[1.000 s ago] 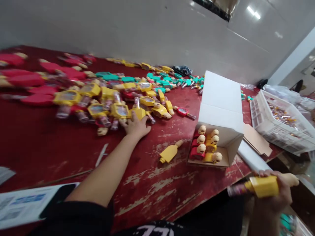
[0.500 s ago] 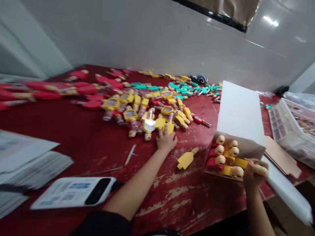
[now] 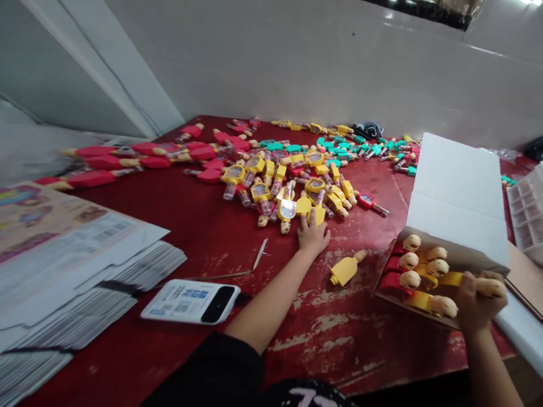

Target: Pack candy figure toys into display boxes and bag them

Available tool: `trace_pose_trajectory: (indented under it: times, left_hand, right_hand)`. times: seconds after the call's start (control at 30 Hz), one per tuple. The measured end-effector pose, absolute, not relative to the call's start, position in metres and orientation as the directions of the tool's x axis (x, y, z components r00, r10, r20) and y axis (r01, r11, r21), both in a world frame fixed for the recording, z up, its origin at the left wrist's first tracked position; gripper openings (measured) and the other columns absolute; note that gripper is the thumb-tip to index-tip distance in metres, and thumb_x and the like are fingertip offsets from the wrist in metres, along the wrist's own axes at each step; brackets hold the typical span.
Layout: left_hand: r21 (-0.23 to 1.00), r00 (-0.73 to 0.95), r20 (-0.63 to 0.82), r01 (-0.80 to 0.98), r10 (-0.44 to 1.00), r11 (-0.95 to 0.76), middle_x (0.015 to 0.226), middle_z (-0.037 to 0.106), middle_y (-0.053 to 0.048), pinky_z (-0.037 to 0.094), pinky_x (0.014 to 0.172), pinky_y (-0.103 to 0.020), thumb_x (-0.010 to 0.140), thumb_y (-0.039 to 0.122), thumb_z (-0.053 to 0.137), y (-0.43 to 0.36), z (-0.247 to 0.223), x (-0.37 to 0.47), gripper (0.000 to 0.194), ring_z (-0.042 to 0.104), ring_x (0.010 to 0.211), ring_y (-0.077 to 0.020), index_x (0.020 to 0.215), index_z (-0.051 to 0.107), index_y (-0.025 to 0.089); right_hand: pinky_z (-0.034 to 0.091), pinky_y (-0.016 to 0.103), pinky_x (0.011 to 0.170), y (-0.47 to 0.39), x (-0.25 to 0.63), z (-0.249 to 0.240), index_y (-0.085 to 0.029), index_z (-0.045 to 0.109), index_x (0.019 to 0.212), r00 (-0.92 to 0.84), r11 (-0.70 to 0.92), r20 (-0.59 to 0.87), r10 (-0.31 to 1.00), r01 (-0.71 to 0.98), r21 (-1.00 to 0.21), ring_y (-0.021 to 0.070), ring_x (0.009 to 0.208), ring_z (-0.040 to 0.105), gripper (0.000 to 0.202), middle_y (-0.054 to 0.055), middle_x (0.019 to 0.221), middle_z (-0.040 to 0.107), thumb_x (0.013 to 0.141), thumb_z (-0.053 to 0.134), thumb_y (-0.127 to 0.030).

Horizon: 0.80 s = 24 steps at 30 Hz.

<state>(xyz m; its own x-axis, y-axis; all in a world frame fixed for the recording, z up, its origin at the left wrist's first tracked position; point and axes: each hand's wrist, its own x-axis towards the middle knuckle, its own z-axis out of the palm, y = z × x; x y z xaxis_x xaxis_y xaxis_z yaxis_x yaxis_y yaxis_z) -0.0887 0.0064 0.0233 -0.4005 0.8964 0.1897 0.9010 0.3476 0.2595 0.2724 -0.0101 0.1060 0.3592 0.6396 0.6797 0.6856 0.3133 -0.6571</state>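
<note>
My left hand (image 3: 313, 236) lies at the near edge of a pile, its fingers stretched onto a yellow paddle-shaped toy (image 3: 316, 216) with a clear tube; the thumb is spread to the side. At the right, my right hand (image 3: 479, 302) is closed round a yellow toy with a tan animal head (image 3: 491, 286), held over the near right side of an open cardboard box (image 3: 439, 240). Inside the box, red toys (image 3: 399, 281) and yellow toys (image 3: 419, 299) stand in rows, heads up. A single yellow toy (image 3: 344, 271) rests on the table between my hands.
Red toys (image 3: 102, 164) and green toys (image 3: 339, 150) spread across the back of the red table (image 3: 190, 226). A stack of printed flat cartons (image 3: 85, 249) and a white device (image 3: 190, 301) occupy the left. Beyond the box stands a white plastic crate (image 3: 526, 209).
The view has turned left, so everything sits further right and more of the carton stack shows. Both hands keep about the same places at the pile and the box.
</note>
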Motion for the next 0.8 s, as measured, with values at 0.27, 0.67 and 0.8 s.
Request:
trace_pose_trajectory:
  times: [0.27, 0.67, 0.8]
  left_hand:
    - [0.266, -0.396, 0.191, 0.902, 0.898, 0.341, 0.152, 0.017, -0.012, 0.037, 0.097, -0.057, 0.086, 0.034, 0.048, 0.006, 0.022, -0.088, 0.027, 0.022, 0.135, -0.0434, 0.106, 0.064, 0.024]
    - [0.314, -0.346, 0.171, 0.907, 0.923, 0.282, 0.138, 0.040, -0.011, 0.041, 0.097, -0.043, 0.084, 0.011, 0.041, -0.006, 0.038, -0.082, 0.051, 0.049, 0.116, -0.0290, 0.133, 0.045, 0.027]
    - [0.310, -0.334, 0.167, 0.911, 0.928, 0.272, 0.142, 0.036, -0.014, 0.037, 0.100, -0.046, 0.086, 0.010, 0.037, -0.008, 0.032, -0.082, 0.052, 0.049, 0.117, -0.0308, 0.135, 0.043, 0.027]
  right_hand:
    - [0.043, 0.036, 0.068, -0.002, 0.268, 0.108, -0.023, 0.036, 0.074, 0.300, 0.190, 0.696, 0.652, 0.824, -0.534, 0.0188, 0.067, 0.044, 0.025, 0.002, 0.073, 0.042, 0.074, 0.049, -0.044]
    - [0.040, 0.039, 0.058, -0.004, 0.280, 0.143, -0.018, 0.056, 0.062, 0.210, -0.203, 0.020, 0.978, 0.963, -0.180, 0.0272, 0.057, 0.052, 0.050, 0.011, 0.055, 0.050, 0.080, 0.032, -0.058]
    - [0.037, 0.040, 0.057, 0.017, 0.299, 0.134, -0.020, 0.065, 0.078, -0.009, 0.038, 0.091, 0.996, 0.946, -0.322, 0.0229, 0.051, 0.049, 0.027, 0.008, 0.058, 0.055, 0.069, 0.057, -0.045]
